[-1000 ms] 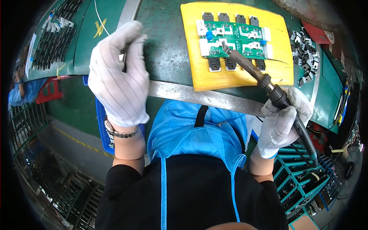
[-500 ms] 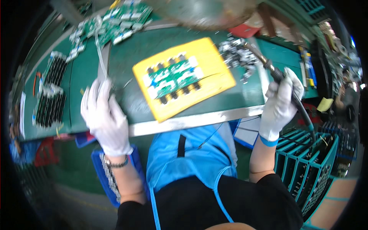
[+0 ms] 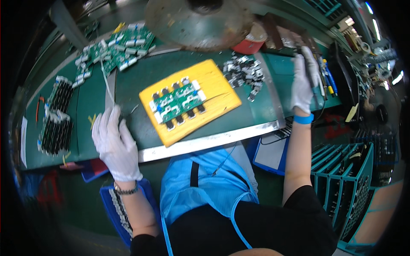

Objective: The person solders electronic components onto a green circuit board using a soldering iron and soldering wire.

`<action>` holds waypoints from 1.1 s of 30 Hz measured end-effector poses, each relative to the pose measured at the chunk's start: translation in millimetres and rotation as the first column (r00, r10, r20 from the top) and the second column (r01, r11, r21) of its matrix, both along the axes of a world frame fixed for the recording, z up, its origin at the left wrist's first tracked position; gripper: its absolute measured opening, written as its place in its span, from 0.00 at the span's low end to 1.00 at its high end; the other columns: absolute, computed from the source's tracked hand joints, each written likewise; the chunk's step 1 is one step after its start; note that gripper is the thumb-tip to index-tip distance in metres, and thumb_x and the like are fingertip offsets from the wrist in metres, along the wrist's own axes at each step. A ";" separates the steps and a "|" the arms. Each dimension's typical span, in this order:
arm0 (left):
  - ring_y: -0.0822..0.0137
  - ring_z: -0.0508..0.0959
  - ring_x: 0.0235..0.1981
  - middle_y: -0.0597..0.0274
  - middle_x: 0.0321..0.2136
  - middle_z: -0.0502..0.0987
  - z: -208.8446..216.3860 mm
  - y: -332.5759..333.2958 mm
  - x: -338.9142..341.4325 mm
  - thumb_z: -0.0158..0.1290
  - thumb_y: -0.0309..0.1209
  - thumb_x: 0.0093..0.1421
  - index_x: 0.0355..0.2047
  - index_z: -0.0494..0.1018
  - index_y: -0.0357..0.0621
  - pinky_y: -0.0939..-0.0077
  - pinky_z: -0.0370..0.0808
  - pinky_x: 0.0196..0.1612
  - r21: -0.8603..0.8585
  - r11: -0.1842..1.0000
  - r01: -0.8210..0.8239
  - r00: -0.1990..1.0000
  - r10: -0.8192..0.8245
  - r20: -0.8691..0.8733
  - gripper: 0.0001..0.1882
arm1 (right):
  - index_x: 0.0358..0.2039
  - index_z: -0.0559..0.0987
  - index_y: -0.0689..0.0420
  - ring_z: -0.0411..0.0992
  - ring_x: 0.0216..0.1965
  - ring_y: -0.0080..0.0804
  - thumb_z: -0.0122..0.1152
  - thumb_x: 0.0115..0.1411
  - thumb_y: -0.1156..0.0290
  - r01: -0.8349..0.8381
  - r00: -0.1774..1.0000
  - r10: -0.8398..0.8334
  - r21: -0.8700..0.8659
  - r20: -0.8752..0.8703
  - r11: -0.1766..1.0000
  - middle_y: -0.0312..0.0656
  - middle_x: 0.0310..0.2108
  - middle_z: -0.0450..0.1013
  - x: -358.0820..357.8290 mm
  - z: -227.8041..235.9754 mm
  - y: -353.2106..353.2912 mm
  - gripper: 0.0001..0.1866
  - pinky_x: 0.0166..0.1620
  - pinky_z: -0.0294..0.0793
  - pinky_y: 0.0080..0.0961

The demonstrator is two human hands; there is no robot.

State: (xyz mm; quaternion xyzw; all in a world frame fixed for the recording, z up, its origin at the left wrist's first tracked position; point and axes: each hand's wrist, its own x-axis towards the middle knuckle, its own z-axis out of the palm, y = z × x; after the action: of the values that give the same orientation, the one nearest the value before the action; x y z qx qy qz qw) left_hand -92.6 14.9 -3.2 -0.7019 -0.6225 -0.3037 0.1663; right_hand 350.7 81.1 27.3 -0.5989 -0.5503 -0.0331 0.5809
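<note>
My left hand (image 3: 113, 143), in a white glove, rests near the bench's front edge. A thin silvery solder wire (image 3: 106, 80) runs from the far left into its fingertips, which seem closed on it. My right hand (image 3: 304, 83), also gloved, has moved far right, with its fingers along the dark handle of a soldering iron (image 3: 311, 72); the iron's tip is hard to make out. Between my hands a green circuit board (image 3: 179, 103) with black and white parts along its edges lies on a yellow block (image 3: 222, 90), untouched by either hand.
Small metal-and-black components (image 3: 245, 73) lie heaped right of the block. Several green boards (image 3: 128, 45) are piled at the far left; black-finned parts (image 3: 57, 128) stand left. A round metal lamp hood (image 3: 198, 25) hangs over the back. A teal rack (image 3: 344, 170) stands lower right.
My right hand has carried the soldering iron away to the far right, from beside the component heap. My left hand stays by the bench edge with the wire. The view has shifted slightly.
</note>
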 end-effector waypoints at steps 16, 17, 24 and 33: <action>0.47 0.75 0.58 0.50 0.55 0.78 20.5 15.3 26.7 0.62 0.37 0.60 0.60 0.72 0.41 0.59 0.70 0.62 -0.200 0.834 0.514 0.857 -0.490 0.162 0.29 | 0.61 0.67 0.71 0.74 0.55 0.48 0.47 0.74 0.69 -0.419 -0.372 0.363 0.504 -0.854 0.755 0.60 0.58 0.71 157.5 -63.1 30.9 0.22 0.57 0.75 0.38; 0.47 0.74 0.58 0.50 0.55 0.77 19.2 18.8 26.3 0.62 0.38 0.60 0.61 0.72 0.42 0.59 0.70 0.62 -0.251 0.811 0.529 0.848 -0.515 0.125 0.30 | 0.61 0.67 0.71 0.75 0.55 0.48 0.47 0.74 0.68 -0.421 -0.342 0.353 0.478 -0.871 0.771 0.60 0.58 0.70 156.0 -62.2 34.0 0.22 0.57 0.75 0.38; 0.51 0.77 0.55 0.53 0.53 0.79 22.8 34.9 21.7 0.64 0.38 0.58 0.59 0.74 0.47 0.62 0.74 0.58 -0.296 0.774 0.559 0.828 -0.542 0.145 0.28 | 0.62 0.66 0.71 0.74 0.54 0.48 0.47 0.74 0.68 -0.289 -0.309 0.371 0.458 -0.876 0.840 0.59 0.59 0.70 180.1 -75.6 51.4 0.23 0.58 0.74 0.38; 0.63 0.81 0.46 0.51 0.47 0.79 26.7 24.2 16.2 0.49 0.40 0.73 0.60 0.68 0.33 0.69 0.80 0.50 -0.169 0.658 0.734 0.304 -0.096 0.948 0.24 | 0.65 0.62 0.71 0.74 0.53 0.39 0.50 0.72 0.72 -0.587 -0.405 0.292 0.492 -0.866 0.643 0.57 0.62 0.68 178.7 -70.5 23.6 0.25 0.55 0.74 0.33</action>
State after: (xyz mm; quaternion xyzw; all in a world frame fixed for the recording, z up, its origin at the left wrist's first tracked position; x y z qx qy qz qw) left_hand -76.3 39.0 23.6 -0.5902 -0.4497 -0.4477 -0.4990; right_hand 529.5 104.7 -43.3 -0.1780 -0.1192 0.7138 0.6668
